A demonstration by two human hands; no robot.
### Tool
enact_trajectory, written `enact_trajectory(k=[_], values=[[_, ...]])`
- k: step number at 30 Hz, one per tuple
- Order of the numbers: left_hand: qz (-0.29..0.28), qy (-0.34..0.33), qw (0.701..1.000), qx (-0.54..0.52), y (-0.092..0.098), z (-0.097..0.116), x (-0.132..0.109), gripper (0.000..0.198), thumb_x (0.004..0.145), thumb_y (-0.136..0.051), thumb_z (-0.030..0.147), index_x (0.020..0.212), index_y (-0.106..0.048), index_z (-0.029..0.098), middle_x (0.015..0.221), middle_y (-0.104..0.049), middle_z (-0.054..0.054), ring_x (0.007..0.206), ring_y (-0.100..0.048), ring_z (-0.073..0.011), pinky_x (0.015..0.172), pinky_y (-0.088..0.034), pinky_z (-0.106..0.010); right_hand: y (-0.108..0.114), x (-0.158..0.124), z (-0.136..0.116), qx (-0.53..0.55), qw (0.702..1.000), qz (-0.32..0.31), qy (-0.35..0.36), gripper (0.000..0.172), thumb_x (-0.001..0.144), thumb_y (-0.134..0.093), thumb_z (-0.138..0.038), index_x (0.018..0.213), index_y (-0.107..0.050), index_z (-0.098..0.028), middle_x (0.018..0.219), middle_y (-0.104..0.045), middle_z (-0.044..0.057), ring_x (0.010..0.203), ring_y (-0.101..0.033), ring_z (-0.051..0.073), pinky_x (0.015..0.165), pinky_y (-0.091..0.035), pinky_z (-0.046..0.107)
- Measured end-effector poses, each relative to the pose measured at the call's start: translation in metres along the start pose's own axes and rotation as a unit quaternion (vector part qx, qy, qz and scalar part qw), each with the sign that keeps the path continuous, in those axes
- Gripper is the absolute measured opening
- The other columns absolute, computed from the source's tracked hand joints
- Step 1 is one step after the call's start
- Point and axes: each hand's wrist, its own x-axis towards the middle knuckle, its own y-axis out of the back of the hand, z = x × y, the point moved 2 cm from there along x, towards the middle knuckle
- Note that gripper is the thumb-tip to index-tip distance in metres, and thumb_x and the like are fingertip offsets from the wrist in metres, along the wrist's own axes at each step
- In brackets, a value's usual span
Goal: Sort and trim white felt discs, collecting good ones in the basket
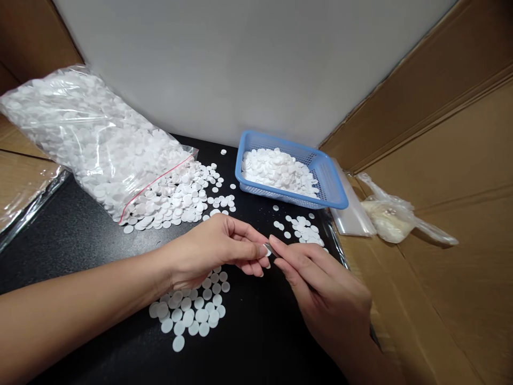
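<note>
Over the middle of the black table, my left hand (228, 243) pinches a small round white disc (268, 251) between thumb and fingers. Close against it, my right hand (328, 283) grips a thin grey metal piece, blade-like, its tip (273, 249) touching or nearly touching the disc's edge; most of it is hidden by the fingers. Loose white discs (196, 315) lie spread below my left wrist. A smaller heap of discs (306, 231) sits beyond my right hand. More discs (176, 198) spill from the mouth of a clear zip bag (88, 133) at the left.
A blue plastic basket (331, 179) holding many white discs (276, 170) stands at the back. Right of it lie flat clear plastic bags (352, 214) and a knotted bag (388, 219) with pale contents. Cardboard (452, 203) borders the right side; a white panel (240, 64) rises behind.
</note>
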Motion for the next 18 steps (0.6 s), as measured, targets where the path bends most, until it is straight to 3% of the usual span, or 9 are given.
enact_trajectory(k=[18], values=[[-0.003,-0.002,1.000,0.007,0.0012,0.0001,0.0008,0.010,0.083,-0.071,0.007,0.079,-0.079,0.010,0.067,-0.072,-0.001,0.060,-0.064,-0.0072,0.063,-0.053,-0.017,0.0019,-0.0004,-0.0003,0.005,1.000,0.003,0.009,0.027,0.101,-0.054,-0.019,0.120,-0.073,-0.020,0.087,-0.075,0.001,0.070,-0.069,0.010,0.063,-0.049,0.021]])
